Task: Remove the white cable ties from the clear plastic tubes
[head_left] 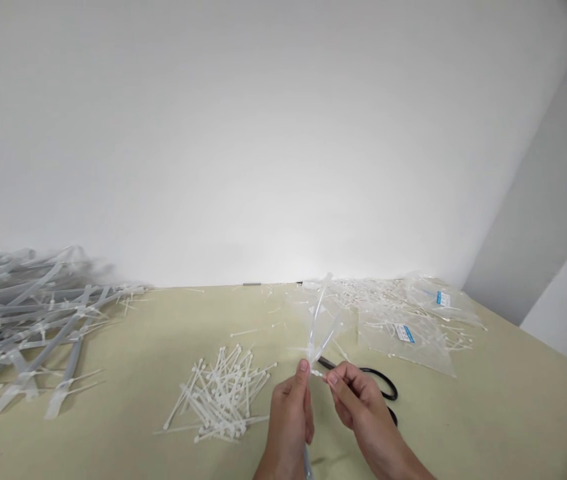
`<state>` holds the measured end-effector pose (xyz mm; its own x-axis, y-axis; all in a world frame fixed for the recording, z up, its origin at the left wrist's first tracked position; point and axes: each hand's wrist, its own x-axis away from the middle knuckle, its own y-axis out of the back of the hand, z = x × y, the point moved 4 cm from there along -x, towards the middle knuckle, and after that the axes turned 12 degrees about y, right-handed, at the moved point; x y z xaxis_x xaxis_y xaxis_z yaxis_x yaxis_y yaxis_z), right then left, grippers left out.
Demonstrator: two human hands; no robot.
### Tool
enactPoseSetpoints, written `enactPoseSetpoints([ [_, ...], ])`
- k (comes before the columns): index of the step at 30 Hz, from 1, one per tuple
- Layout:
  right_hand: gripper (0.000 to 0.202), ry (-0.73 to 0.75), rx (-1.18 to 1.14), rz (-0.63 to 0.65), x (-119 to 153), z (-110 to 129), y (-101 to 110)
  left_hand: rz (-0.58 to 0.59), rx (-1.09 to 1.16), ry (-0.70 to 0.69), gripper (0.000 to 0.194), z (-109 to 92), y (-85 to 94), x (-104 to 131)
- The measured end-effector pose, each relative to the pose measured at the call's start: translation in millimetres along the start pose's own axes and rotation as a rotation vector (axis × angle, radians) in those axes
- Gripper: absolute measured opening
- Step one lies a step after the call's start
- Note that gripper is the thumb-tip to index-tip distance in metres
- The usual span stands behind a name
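Note:
My left hand (288, 407) is closed around a clear plastic tube (319, 313), whose upper end splits into two prongs pointing away from me. Its lower part comes out below the hand. Pinched between the thumb and fingers of my right hand (358, 397) is a white cable tie (316, 373), which meets the tube just beside my left thumb. Behind the right hand lie scissors (386, 383) with black handles, partly hidden by it. To the left of my hands is a loose heap of white cable ties (226, 393).
A large pile of greyish tubes with cable ties on them (38, 320) covers the table's left side. At the back right lie clear plastic bags (428, 347) with blue-and-white labels, among more scattered ties. A white wall (263, 133) rises behind the pale yellow-green table (503, 393).

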<state>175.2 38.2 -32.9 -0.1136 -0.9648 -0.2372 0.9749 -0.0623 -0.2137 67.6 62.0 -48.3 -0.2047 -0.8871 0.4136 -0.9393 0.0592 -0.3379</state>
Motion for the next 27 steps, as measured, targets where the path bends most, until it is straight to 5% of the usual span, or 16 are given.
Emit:
enactPoseSetpoints([
  [4, 0.034, 0.087, 0.08, 0.05, 2.2, -2.0, -2.9, -0.121, -0.031, -0.086, 0.059, -3.5, 3.7, 1.8],
  [10, 0.034, 0.013, -0.012, 0.037, -1.6, -11.5, -2.2, 0.135, 0.134, 0.09, 0.059, -0.3, -7.1, 6.6],
  [16, 0.035, 0.098, 0.016, 0.113, -4.8, -2.3, -1.5, -0.096, 0.005, -0.064, 0.06, -6.1, 5.1, -2.9],
  [23, 0.035, 0.065, -0.008, 0.092, -11.7, -13.5, 1.2, 0.296, 0.243, 0.153, 0.06, -2.2, -17.7, 14.7],
  [27, 0.032, 0.098, 0.003, 0.089, -10.3, -11.2, 3.5, 0.286, 0.238, 0.135, 0.059, -2.9, -17.5, 17.6],
])
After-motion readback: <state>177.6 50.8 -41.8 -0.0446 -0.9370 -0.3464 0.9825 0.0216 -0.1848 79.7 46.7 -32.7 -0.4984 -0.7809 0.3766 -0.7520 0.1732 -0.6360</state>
